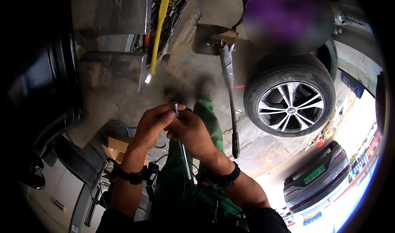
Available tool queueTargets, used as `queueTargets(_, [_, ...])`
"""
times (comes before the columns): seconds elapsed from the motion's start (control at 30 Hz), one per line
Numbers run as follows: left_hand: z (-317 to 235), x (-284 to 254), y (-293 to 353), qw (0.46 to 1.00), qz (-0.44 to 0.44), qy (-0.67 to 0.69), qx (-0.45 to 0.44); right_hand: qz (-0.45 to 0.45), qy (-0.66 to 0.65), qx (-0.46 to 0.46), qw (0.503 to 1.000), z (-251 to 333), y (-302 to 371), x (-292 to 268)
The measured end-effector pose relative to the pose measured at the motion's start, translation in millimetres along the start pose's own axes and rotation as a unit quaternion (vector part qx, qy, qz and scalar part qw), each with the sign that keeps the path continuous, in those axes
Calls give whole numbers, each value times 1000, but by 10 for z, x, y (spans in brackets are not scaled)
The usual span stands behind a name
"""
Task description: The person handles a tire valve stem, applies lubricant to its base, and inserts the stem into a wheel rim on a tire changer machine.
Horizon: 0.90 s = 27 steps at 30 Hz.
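Note:
Both of my hands meet in front of my body, over my green trousers [212, 122]. Between them is a slim, shiny metal rod [185, 161] with a tube-like upper end. My left hand [150, 126] pinches near the top of the rod with thumb and fingers. My right hand [192, 131] is closed around the rod just beneath, its fingers curled and partly hidden. The rod's long lower part slants down past my right wrist.
To the right lies a tyre on a silver-spoked wheel [291, 110]. A long dark bar [232, 105] with a wrapped upper part slopes beside it. Upper left, a yellow-handled tool [159, 33] rests over a tray of tools [177, 0]. A black car panel [45, 85] fills the left.

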<state>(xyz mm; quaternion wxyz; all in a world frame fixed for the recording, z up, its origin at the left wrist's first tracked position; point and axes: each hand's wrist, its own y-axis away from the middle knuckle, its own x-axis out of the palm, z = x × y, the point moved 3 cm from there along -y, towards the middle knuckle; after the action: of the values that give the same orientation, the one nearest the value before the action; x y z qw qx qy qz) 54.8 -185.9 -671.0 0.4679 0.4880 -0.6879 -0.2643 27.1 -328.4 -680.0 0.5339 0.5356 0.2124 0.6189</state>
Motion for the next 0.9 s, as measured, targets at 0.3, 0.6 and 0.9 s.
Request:
queueTargets(0.3, [-41,91,-81,992,-106,-10,75,-25,55,-75,995,136,-92,-93])
queueTargets(0.6, [-345,186,203,914,-89,-297,262,195,245,-213,925,829,-306,-230])
queueTargets(0.9, [-452,133,519,837,-170,-403,327,-106,416,-321,844,1398,-1255,-46])
